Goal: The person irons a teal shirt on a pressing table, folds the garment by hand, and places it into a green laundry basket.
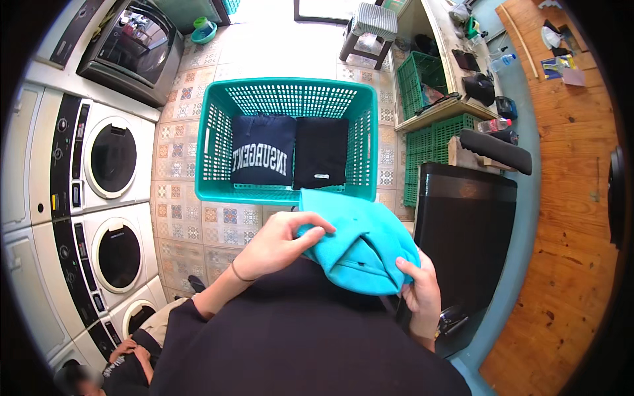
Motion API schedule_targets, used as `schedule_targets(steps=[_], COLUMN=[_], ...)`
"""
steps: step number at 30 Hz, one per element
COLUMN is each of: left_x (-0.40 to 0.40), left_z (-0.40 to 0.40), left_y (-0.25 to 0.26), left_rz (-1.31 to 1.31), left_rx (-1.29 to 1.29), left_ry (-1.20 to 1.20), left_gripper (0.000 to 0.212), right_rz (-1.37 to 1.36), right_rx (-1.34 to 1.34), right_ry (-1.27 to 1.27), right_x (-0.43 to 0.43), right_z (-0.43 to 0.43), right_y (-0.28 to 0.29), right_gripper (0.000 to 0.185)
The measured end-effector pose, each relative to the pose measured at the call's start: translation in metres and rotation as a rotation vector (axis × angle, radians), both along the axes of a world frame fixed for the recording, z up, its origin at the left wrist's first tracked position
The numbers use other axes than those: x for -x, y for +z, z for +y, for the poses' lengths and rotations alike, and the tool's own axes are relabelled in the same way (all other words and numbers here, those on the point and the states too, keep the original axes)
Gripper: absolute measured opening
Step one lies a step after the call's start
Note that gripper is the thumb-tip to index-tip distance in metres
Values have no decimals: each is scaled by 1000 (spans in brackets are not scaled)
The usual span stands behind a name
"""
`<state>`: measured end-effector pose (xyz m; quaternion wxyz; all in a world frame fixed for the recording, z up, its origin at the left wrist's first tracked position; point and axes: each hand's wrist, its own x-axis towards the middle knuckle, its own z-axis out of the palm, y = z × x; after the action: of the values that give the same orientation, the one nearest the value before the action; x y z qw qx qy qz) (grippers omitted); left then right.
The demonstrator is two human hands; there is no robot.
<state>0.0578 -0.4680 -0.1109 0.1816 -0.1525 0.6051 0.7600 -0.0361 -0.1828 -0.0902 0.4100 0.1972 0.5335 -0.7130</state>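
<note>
A turquoise fabric garment, folded into a bundle with an open fold on top, is held in front of my body. My left hand grips its left side, thumb and index finger lying on the cloth. At the lower right edge, my right hand clasps it with the thumb on top and the fingers underneath. Just beyond it stands a green plastic laundry basket with perforated walls. Inside lie a folded navy garment with white lettering and a folded black garment with a small label, side by side.
Stacked front-loading machines line the left side. A person sits at lower left, hands together. A stool stands at the back. To the right are a cluttered shelf, green crates and a black appliance.
</note>
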Motion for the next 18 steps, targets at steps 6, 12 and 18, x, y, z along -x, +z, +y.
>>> schedule_targets(steps=[6, 12, 18], left_x=[33, 130, 125], left_z=[-73, -131, -124], left_y=[-70, -215, -325], left_rz=[102, -149, -185], left_rx=[242, 117, 205], left_ry=[243, 396, 374], left_gripper=[24, 31, 33], right_rz=[39, 48, 79], right_rx=[7, -87, -422], right_ry=[215, 276, 165], right_x=[72, 175, 166], right_z=[-92, -168, -184], right_y=[-65, -232, -314], right_gripper=[52, 34, 54])
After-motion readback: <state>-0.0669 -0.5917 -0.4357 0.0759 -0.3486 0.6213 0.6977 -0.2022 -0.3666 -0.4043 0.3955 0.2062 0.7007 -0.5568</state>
